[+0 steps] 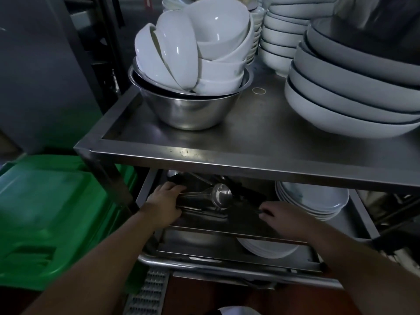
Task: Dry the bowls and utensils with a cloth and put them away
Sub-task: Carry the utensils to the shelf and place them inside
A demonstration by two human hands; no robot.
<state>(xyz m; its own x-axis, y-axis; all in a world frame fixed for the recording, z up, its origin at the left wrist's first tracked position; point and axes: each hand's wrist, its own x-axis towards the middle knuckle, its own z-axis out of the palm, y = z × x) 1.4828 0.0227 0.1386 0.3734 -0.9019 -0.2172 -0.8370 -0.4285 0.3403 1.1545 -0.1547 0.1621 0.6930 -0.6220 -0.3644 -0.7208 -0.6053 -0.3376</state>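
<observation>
My left fingers (175,189) curl over the near-left end of a dark tray (238,220) on the middle shelf, the left hand (164,204) gripping its edge with the thumb underneath, as far as I can see. My right hand (287,220) lies on the tray's right side, fingers bent and pinching what looks like a thin dark handle (261,210); the light is too low for me to name it. On the tray between my hands lie steel utensils, clearest of them a ladle (219,196) with its bowl facing me. The rest of the cutlery behind it is a dim tangle under the shelf edge.

A stack of white plates (313,201) sits just right of the tray, close to my right knuckles. More plates (268,247) show on the level below, half hidden by the tray. The top shelf (227,155) overhangs my hands, so headroom is tight. On it stand a steel bowl (191,108) filled with tilted white bowls (193,48), and stacked wide bowls (354,103) cut off at the right. A green bin (52,214) crowds my left forearm.
</observation>
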